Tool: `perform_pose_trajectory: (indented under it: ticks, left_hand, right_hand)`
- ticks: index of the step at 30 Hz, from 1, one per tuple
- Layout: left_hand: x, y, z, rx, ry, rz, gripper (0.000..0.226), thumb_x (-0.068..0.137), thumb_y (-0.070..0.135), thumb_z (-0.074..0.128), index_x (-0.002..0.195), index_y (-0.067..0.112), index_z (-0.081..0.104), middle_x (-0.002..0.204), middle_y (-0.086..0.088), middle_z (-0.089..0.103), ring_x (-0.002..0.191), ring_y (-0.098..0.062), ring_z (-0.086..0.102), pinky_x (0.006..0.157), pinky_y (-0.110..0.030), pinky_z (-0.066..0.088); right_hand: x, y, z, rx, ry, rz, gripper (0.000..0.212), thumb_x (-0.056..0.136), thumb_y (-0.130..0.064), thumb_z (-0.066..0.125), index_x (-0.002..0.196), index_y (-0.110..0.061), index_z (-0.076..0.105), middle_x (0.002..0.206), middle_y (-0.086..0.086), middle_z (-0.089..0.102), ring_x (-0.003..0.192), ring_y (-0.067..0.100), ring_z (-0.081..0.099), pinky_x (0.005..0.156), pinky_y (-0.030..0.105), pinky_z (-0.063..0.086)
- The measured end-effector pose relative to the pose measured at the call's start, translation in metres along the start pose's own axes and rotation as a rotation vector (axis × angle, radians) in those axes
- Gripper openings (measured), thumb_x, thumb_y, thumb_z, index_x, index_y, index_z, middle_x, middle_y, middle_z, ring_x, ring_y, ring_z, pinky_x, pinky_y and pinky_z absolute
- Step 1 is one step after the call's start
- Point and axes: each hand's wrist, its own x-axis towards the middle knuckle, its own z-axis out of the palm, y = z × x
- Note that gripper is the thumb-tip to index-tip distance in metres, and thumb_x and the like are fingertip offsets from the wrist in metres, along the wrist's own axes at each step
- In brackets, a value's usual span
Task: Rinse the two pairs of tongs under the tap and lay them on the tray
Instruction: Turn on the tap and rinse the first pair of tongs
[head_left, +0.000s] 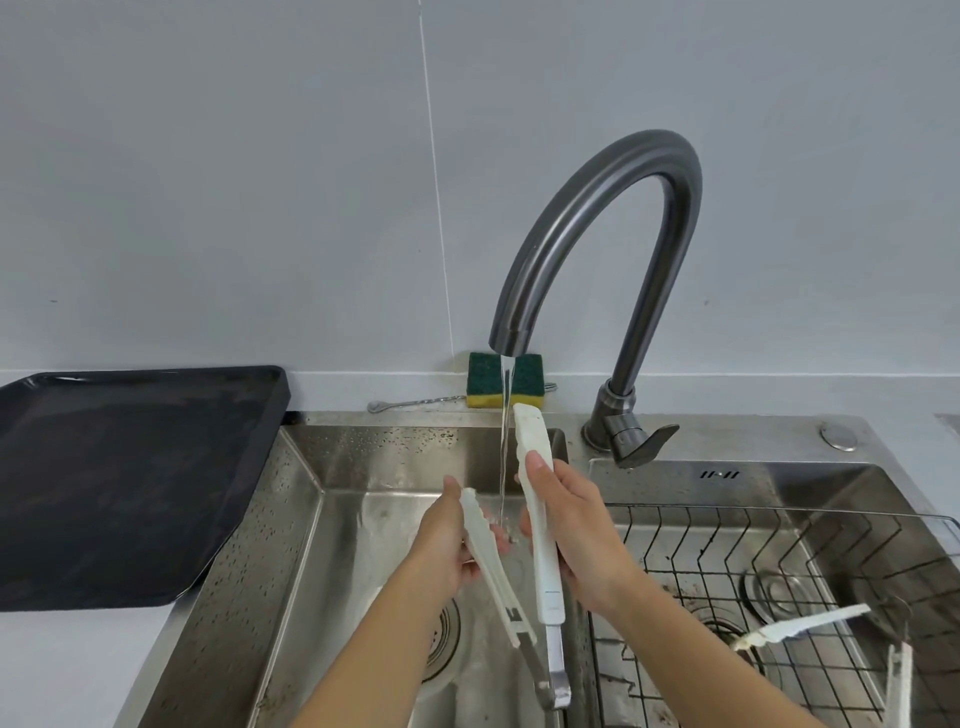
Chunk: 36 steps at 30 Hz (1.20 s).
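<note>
Water runs from the tap (592, 218) in the middle of the frame, and both hands work one pair of tongs (540, 535) spread wide in the stream: the left hand (449, 540) grips one white arm, the right hand (569, 525) is wrapped around the other, whose tip pokes up just beside the water. The second tongs (800, 626) lie in the wire basket (779, 561) at lower right, inside the sink (291, 519). At the left edge the dark tray (124, 483) sits bare on the counter (67, 670), its near corner overhanging the sink rim, with a sponge (504, 380) against the wall behind the tap.
</note>
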Motion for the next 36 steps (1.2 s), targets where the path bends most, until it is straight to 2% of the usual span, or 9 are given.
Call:
perform_pose_trajectory:
  ticks: [4, 8, 13, 16, 19, 24, 29, 31, 36]
  left_hand:
    - [-0.003, -0.006, -0.007, 0.117, 0.043, 0.088, 0.040, 0.098, 0.043, 0.037, 0.105, 0.010, 0.057, 0.088, -0.011, 0.065, 0.075, -0.022, 0.060, 0.067, -0.032, 0.048]
    - [-0.024, -0.006, -0.003, 0.168, 0.118, 0.262, 0.039, 0.100, 0.036, 0.035, 0.110, 0.006, 0.057, 0.086, -0.009, 0.062, 0.073, -0.020, 0.056, 0.073, -0.032, 0.046]
    - [-0.075, -0.006, 0.012, 0.088, -0.086, 0.351, 0.049, 0.098, 0.049, 0.029, 0.097, 0.016, 0.065, 0.064, -0.009, 0.062, 0.055, -0.018, 0.058, 0.048, -0.027, 0.048]
    - [-0.084, -0.009, 0.012, 0.213, -0.093, 0.441, 0.037, 0.098, 0.048, 0.027, 0.100, 0.026, 0.056, 0.076, -0.007, 0.062, 0.066, -0.013, 0.060, 0.045, -0.026, 0.048]
    - [-0.084, -0.011, 0.010, 0.306, -0.083, 0.464, 0.029, 0.099, 0.041, 0.032, 0.105, 0.022, 0.052, 0.079, -0.002, 0.061, 0.058, -0.010, 0.053, 0.043, -0.025, 0.043]
    - [-0.086, -0.012, 0.009, 0.310, -0.019, 0.489, 0.017, 0.100, 0.029, 0.037, 0.093, 0.031, 0.053, 0.082, 0.001, 0.064, 0.047, -0.008, 0.045, 0.040, -0.018, 0.036]
    - [-0.089, -0.019, 0.007, 0.328, 0.040, 0.546, 0.020, 0.100, 0.021, 0.039, 0.094, 0.034, 0.054, 0.088, -0.002, 0.065, 0.049, -0.008, 0.049, 0.051, -0.023, 0.041]
    - [-0.089, -0.020, 0.006, 0.338, 0.057, 0.597, 0.024, 0.099, 0.019, 0.040, 0.086, 0.037, 0.051, 0.088, -0.002, 0.067, 0.044, -0.004, 0.048, 0.051, -0.024, 0.041]
    - [-0.088, -0.030, 0.005, 0.349, 0.114, 0.694, 0.017, 0.098, 0.022, 0.042, 0.091, 0.029, 0.055, 0.086, 0.005, 0.065, 0.057, -0.012, 0.053, 0.059, -0.031, 0.046]
  right_hand:
    - [0.004, 0.003, 0.002, 0.009, 0.029, 0.089, 0.029, 0.097, -0.036, 0.045, 0.077, -0.015, 0.048, 0.049, -0.007, 0.048, 0.044, 0.007, 0.047, 0.043, 0.019, 0.036]
    - [0.009, 0.004, 0.009, -0.115, -0.033, 0.046, 0.028, 0.098, -0.034, 0.042, 0.081, -0.013, 0.046, 0.062, 0.005, 0.050, 0.046, 0.013, 0.045, 0.038, 0.021, 0.031]
    - [0.015, 0.002, 0.012, -0.113, -0.113, -0.001, 0.017, 0.098, -0.020, 0.046, 0.088, -0.007, 0.049, 0.052, 0.003, 0.060, 0.035, 0.014, 0.047, 0.034, 0.024, 0.036]
    - [0.020, 0.003, 0.010, -0.185, -0.083, -0.004, 0.013, 0.091, -0.013, 0.058, 0.097, -0.003, 0.052, 0.057, 0.007, 0.058, 0.037, 0.013, 0.044, 0.034, 0.022, 0.033]
    - [0.026, 0.005, 0.008, -0.238, -0.055, 0.024, 0.014, 0.084, -0.003, 0.063, 0.093, -0.003, 0.052, 0.073, 0.015, 0.058, 0.045, 0.013, 0.044, 0.038, 0.021, 0.033]
    - [0.030, 0.003, 0.012, -0.191, -0.011, 0.041, 0.060, 0.078, -0.005, 0.072, 0.125, -0.020, 0.037, 0.082, 0.009, 0.061, 0.047, 0.009, 0.052, 0.038, 0.020, 0.037]
    - [0.036, -0.002, 0.017, -0.200, -0.004, 0.026, 0.105, 0.072, -0.006, 0.077, 0.142, -0.045, 0.010, 0.123, 0.018, 0.052, 0.059, 0.023, 0.059, 0.049, 0.030, 0.051]
    - [0.036, -0.003, 0.020, -0.173, -0.002, 0.014, 0.096, 0.073, -0.004, 0.076, 0.141, -0.041, 0.018, 0.108, 0.013, 0.058, 0.061, 0.025, 0.059, 0.056, 0.037, 0.051]
    - [0.031, -0.009, 0.025, -0.171, -0.089, -0.018, 0.016, 0.085, -0.011, 0.064, 0.097, -0.011, 0.055, 0.066, 0.005, 0.057, 0.053, 0.015, 0.055, 0.050, 0.028, 0.045]
